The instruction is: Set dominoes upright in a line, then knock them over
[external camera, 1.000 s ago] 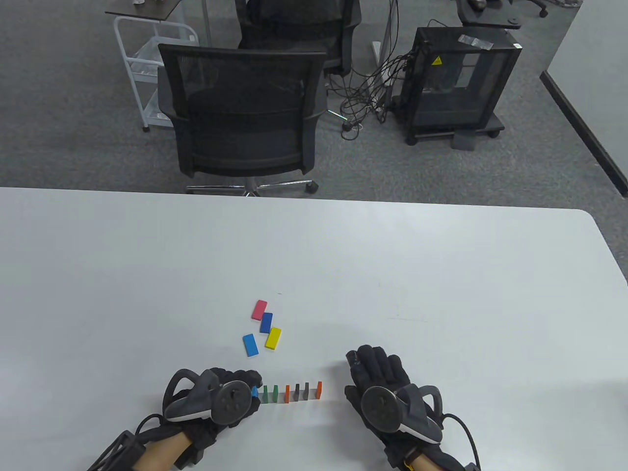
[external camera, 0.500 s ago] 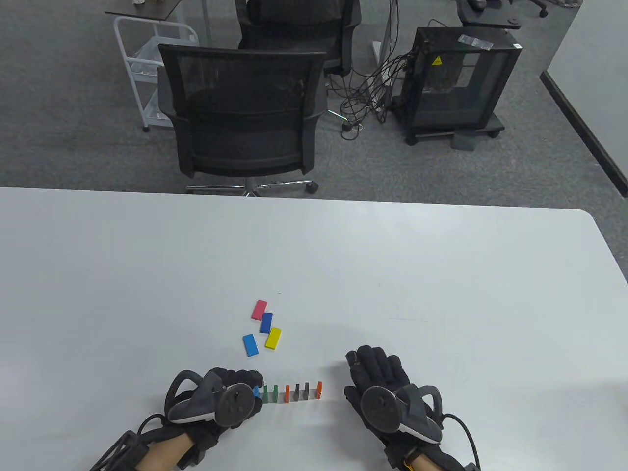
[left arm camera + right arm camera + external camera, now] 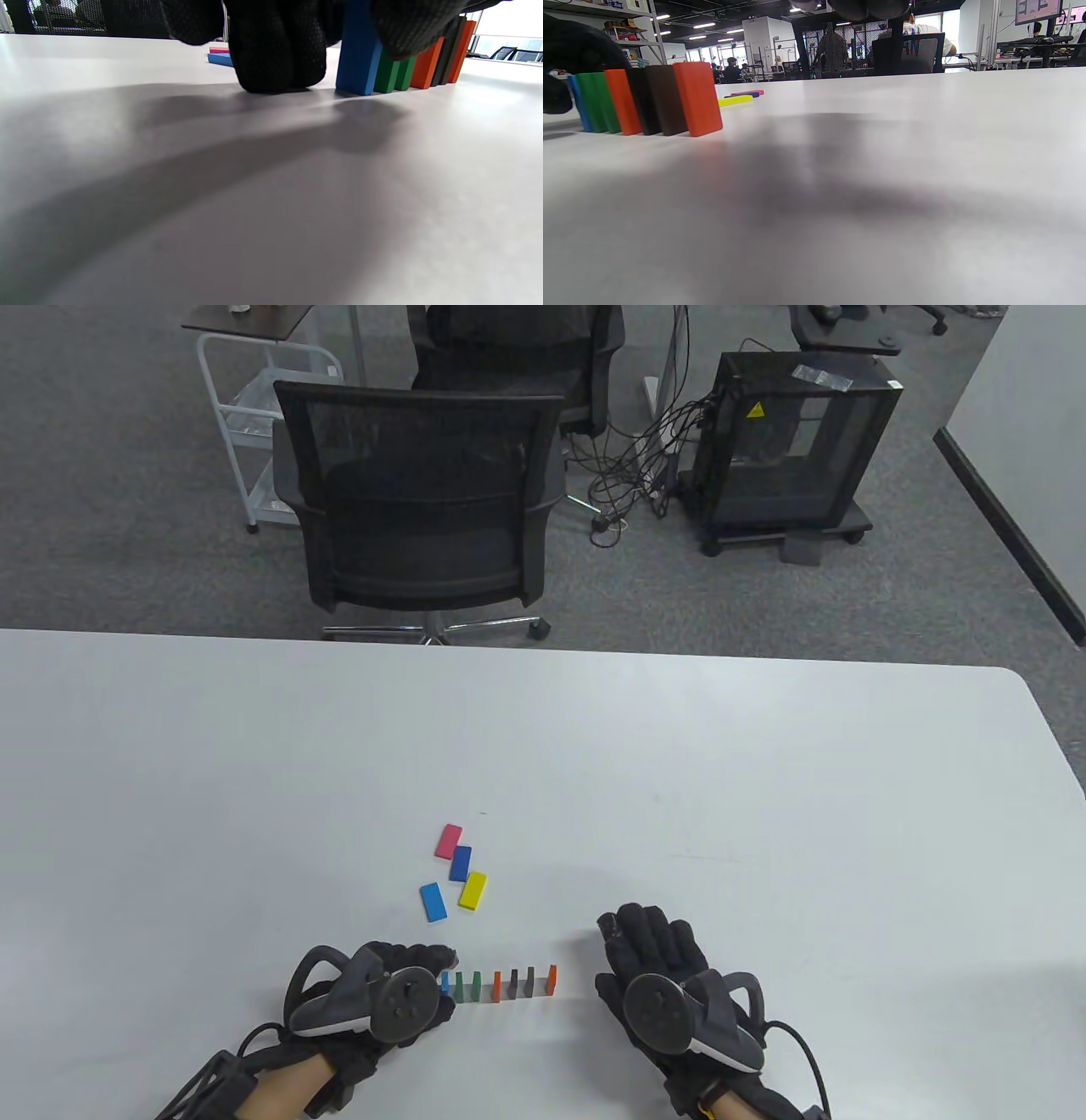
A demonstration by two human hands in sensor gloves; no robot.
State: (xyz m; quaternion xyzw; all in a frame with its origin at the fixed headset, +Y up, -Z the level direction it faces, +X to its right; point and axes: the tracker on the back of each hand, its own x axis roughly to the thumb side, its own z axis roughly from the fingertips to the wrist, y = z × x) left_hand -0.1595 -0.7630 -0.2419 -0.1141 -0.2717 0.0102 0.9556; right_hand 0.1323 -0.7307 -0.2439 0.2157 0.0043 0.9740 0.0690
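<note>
Beside the row, left hand [image 3: 399, 984] (fingers curled) pinches blue domino [image 3: 358, 51].

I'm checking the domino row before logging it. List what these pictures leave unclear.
- Left hand on the blue domino: left wrist view cuts its top off, table view hides it behind the tracker.
- Right hand: fingertips barely enter the right wrist view.
- Two green dominoes: overlapped.
</note>
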